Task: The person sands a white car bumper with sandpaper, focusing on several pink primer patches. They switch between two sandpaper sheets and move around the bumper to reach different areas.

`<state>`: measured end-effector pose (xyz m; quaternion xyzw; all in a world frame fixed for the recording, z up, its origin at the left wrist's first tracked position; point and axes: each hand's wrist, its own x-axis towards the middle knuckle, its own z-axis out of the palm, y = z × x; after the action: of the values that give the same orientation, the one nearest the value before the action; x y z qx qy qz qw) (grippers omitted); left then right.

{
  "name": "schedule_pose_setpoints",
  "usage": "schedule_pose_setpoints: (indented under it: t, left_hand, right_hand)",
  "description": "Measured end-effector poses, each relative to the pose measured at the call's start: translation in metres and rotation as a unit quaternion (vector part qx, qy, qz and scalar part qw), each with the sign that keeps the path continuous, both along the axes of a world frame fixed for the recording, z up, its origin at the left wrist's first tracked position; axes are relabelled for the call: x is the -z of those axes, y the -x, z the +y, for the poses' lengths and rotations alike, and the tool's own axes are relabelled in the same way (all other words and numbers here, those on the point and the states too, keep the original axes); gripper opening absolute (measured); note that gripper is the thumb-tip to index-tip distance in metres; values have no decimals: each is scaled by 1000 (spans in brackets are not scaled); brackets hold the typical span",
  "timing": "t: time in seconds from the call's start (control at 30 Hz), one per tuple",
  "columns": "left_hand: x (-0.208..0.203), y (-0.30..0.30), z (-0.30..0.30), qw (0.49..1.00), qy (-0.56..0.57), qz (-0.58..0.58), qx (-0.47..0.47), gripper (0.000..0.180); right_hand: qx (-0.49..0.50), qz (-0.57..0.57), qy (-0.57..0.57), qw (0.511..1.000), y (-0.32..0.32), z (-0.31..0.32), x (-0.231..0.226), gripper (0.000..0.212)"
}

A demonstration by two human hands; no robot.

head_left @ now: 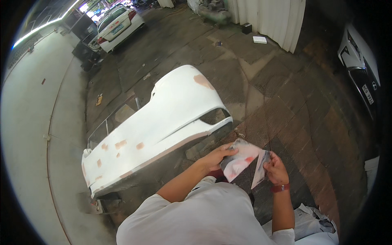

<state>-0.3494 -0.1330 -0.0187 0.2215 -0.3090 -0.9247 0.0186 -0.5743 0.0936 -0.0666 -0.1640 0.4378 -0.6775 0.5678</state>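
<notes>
My left hand (pixel 221 157) is closed on a whitish sheet (pixel 241 158) with pink, red and dark smears, its thumb lying on top. A narrower strip (pixel 260 168) of similar stained material is pinched in my right hand (pixel 277 169). A V-shaped gap runs between the two pieces; whether they still join at the top I cannot tell. Just beyond my hands, to the left, a white car bumper (pixel 159 118) with several tan sanded-looking patches rests on a thin metal stand (pixel 107 127).
A light wall (pixel 36 122) runs along the left. A white car (pixel 118 26) stands far left, and another car's front (pixel 361 69) is at the right. Corrugated panels (pixel 267 20) stand at the back. Crumpled grey covering (pixel 306 220) lies at lower right.
</notes>
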Motion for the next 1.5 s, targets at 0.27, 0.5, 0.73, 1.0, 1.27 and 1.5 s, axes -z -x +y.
schedule_pose_setpoints:
  t: [0.27, 0.5, 0.73, 1.0, 1.27, 1.5]
  left_hand:
    - [13, 139, -87, 953, 293, -19, -82, 55]
    - [-13, 210, -162, 844, 451, -129, -259, 47]
    - [7, 264, -217, 912, 69, -2, -404, 37]
    - [16, 339, -222, 902, 118, 37, -414, 40]
    - [0, 434, -223, 834, 188, -43, -517, 40]
    - [-9, 476, -190, 769, 360, -182, -496, 37]
  right_hand:
    - [22, 670, -132, 730, 88, -136, -133, 63]
    - [-141, 816, -82, 555, 108, -233, -122, 59]
    - [-132, 767, 66, 624, 160, -281, -179, 63]
    - [-141, 804, -91, 571, 301, -338, -110, 59]
    - [-221, 851, 54, 473, 404, -355, -141, 60]
    - [-260, 825, 190, 465, 445, -368, -138, 57]
